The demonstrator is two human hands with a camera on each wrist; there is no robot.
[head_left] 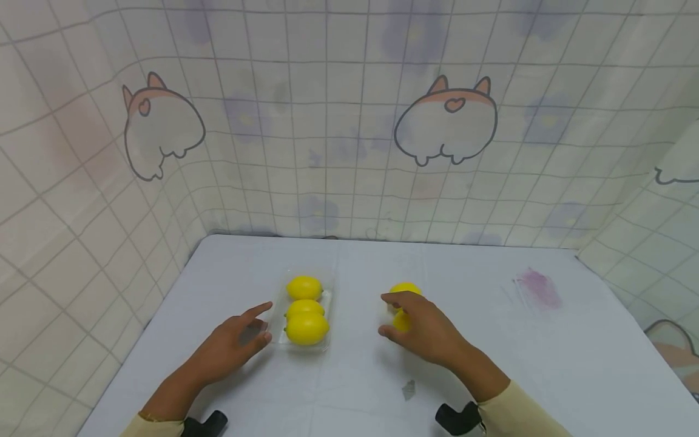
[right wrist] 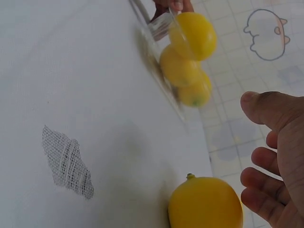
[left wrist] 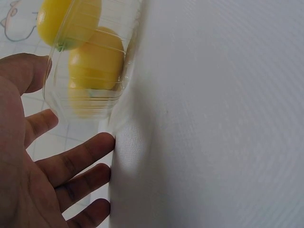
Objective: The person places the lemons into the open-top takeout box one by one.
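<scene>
A clear plastic tray (head_left: 280, 326) stands left of the table's middle. Three yellow lemons (head_left: 307, 328) lie in it in a row running away from me. My left hand (head_left: 226, 349) is at the tray's left side, fingers spread; in the left wrist view its thumb (left wrist: 35, 71) meets the tray's edge, though firm contact is unclear. Farther right, two more lemons lie on the table, one behind (head_left: 405, 287) and one in front (head_left: 401, 321). Over them hovers my right hand (head_left: 431, 331), thumb and fingers apart, partly hiding both. The right wrist view shows a gap between its fingers and the lemon (right wrist: 205, 204).
A white cloth covers the table (head_left: 349, 394). It bears a small grey mesh-like patch (head_left: 408, 389) near the front and a pink stain (head_left: 539, 288) at the right. A gridded curtain (head_left: 338, 121) with cartoon animals closes off the back and sides.
</scene>
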